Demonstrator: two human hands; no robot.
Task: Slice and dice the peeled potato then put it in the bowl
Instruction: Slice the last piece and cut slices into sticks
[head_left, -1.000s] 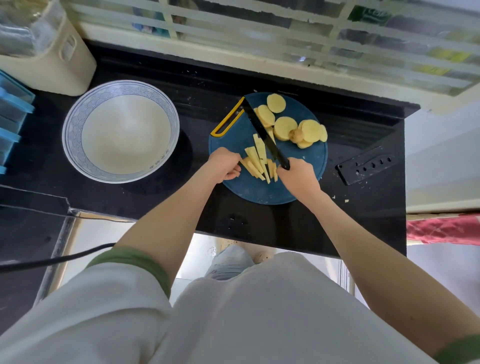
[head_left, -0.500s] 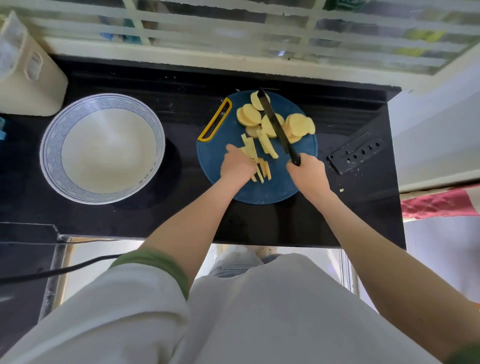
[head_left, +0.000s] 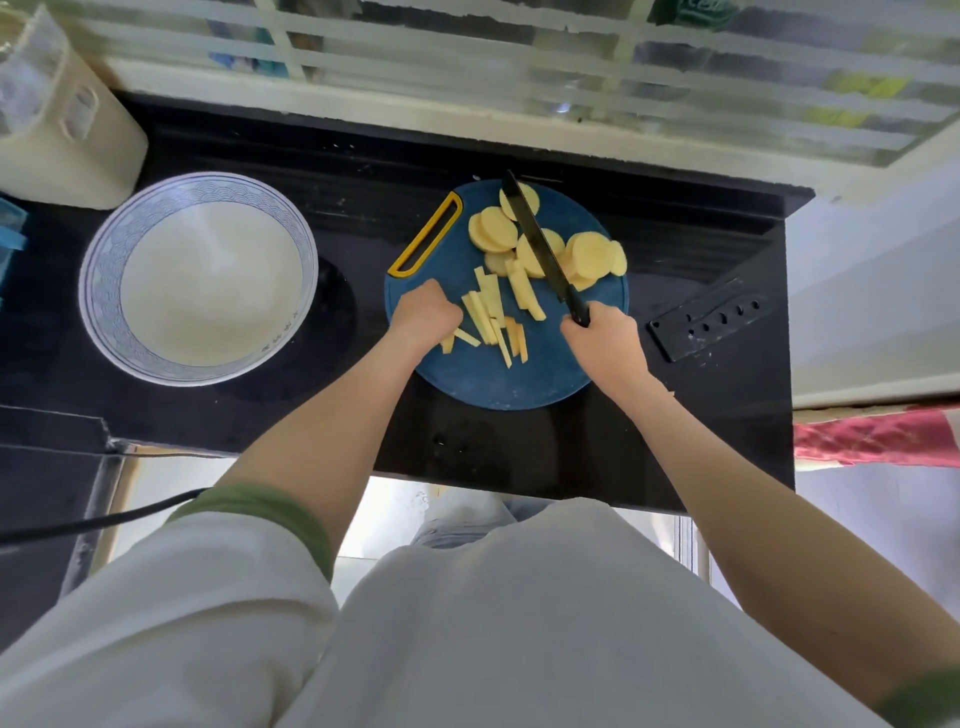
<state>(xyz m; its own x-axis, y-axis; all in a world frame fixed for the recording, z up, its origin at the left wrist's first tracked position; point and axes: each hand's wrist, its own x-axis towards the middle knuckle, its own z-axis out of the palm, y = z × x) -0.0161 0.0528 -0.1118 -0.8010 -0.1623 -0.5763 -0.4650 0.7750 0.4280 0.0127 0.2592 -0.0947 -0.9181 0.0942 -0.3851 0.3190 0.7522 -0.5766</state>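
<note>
You are standing in a home kitchen, facing a black stone counter (head_left: 519, 452) beneath a barred window (head_left: 467, 78). A patterned bowl (head_left: 101, 270), a round blue chopping board (head_left: 493, 384) and potato slices (head_left: 493, 234) are sitting on it.

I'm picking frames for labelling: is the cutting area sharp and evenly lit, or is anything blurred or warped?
Head view: the cutting board, potato sticks and knife are sharp in soft, even daylight; the window grille above is bright and smeared; the wide lens bows the countertop edges; the bowl shows no harsh glare.
</note>
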